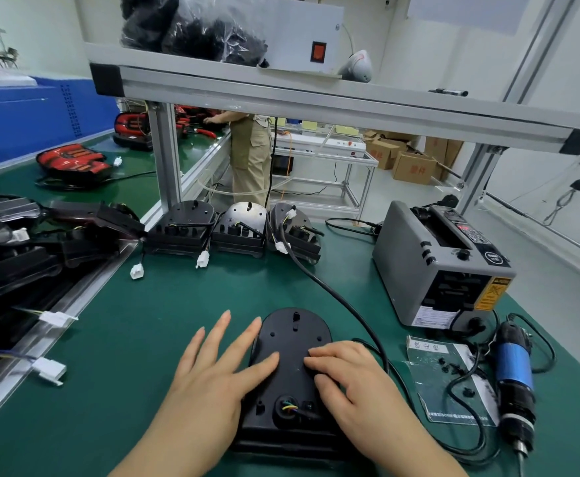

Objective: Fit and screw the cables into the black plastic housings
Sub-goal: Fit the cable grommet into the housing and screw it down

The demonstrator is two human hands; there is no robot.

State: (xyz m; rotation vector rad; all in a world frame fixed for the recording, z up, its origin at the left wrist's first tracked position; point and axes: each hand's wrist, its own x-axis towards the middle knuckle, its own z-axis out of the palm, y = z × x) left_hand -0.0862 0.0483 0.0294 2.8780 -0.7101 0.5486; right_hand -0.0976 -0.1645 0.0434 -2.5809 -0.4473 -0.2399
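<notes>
Head view: black plastic housing (290, 366) sits near the bench's (144, 339) front edge, wires (289, 406) in its port. We judge it rigid, light, slick; grip the side rims. Left hand (209, 376) flat, fingers straight; right hand (354, 383) presses its back with bent fingertips.

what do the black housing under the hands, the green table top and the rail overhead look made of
Black housing: looks like moulded plastic, matt with a faint sheen, with moulded holes. Green table top: probably a rubber or vinyl mat, dull and even. Rail: likely extruded aluminium, silvery with long grooves and black end caps.
</notes>
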